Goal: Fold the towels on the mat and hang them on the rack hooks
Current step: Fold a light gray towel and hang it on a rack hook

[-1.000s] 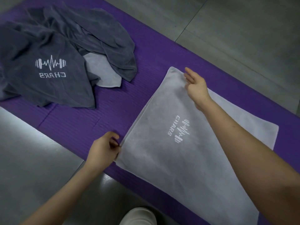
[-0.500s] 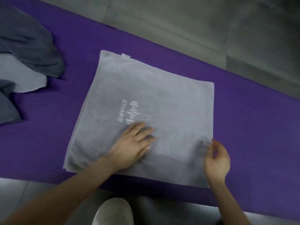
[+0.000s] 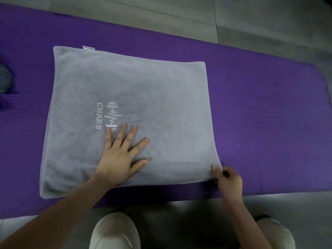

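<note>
Purple and finely ribbed, the mat (image 3: 260,105) runs across the frame from left to right, its right end rounded at the corner. On it, left of centre, lies the grey towel (image 3: 143,83), folded into a near-square of soft, short-piled cloth with doubled edges showing along its lower side. A white logo (image 3: 107,115) is stitched near its middle: a barbell with a pulse line and the word CHARS, turned sideways. A small white tag (image 3: 88,48) pokes out at the towel's upper edge.

The left hand (image 3: 118,159) lies palm down on the lower middle of the towel, its fingers (image 3: 132,133) straight and spread, the tips just touching the logo; it holds nothing. The right hand (image 3: 229,180) is at the towel's lower right corner, its curled fingers and thumb pinching the corner's edge, which rises slightly from the mat.

At the far left edge of the frame a bit of darker grey cloth (image 3: 4,79) rests on the mat. Smooth grey floor tiles (image 3: 179,15) lie above and below the mat, and two knees in pale fabric (image 3: 115,232) sit at the bottom of the frame.
</note>
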